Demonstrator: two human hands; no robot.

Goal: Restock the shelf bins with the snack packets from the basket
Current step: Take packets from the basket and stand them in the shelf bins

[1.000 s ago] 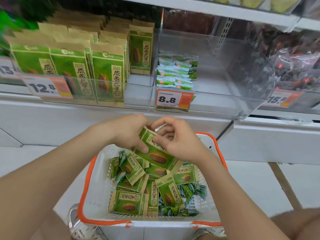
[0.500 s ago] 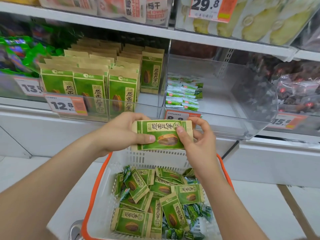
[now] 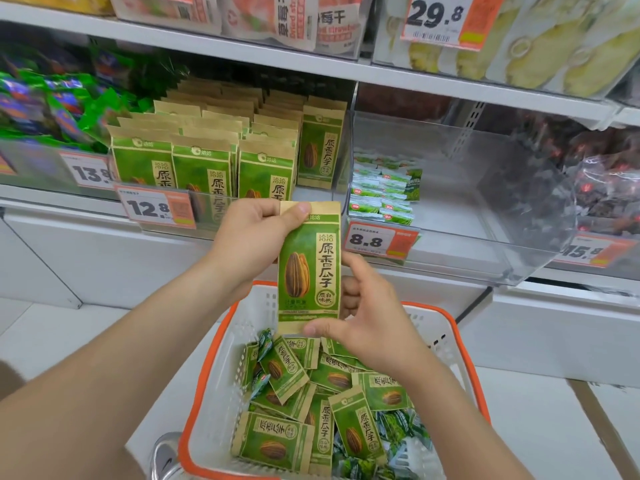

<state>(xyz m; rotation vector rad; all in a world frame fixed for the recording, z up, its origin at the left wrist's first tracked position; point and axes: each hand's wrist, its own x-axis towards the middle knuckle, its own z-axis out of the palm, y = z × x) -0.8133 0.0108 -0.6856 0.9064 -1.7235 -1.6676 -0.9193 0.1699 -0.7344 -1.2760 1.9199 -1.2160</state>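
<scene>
1. Head view, hands. The left hand (image 3: 249, 237) pinches the top edge of a single snack packet (image 3: 309, 268), thumb on its face. The right hand (image 3: 367, 323) grips the bottom edge of the same packet, thumb in front and fingers behind. The hands are apart, one at each end, and the packet stands upright directly above the basket (image 3: 204, 375).
2. Head view, writing. The held packet is green and kraft brown, shows a sunflower seed, and reads 洽洽 and 原香瓜子.
3. Head view, basket. It is white with an orange rim. More packets of the same print (image 3: 277, 441) lie loose inside it, with small green sachets among them.
4. Head view, shelf above the basket.
   - Up and left of the basket, a clear bin (image 3: 204, 161) holds upright rows of matching packets behind a tag reading 12.8 (image 3: 156, 206).
   - Further left of the basket, a tag begins 13 (image 3: 90, 172).
   - Up and right of the basket, a second clear bin (image 3: 450, 209) holds a few small green-and-white sachets (image 3: 381, 192), tagged 8.8 (image 3: 379, 239).
   - Far right of the basket, a tag reads 15.8 (image 3: 588, 251).
   - High above the basket, a tag reads 29.8 (image 3: 446, 17).
5. Head view, room. The shelving is white. A pale floor (image 3: 52, 334) lies beside the basket.
</scene>
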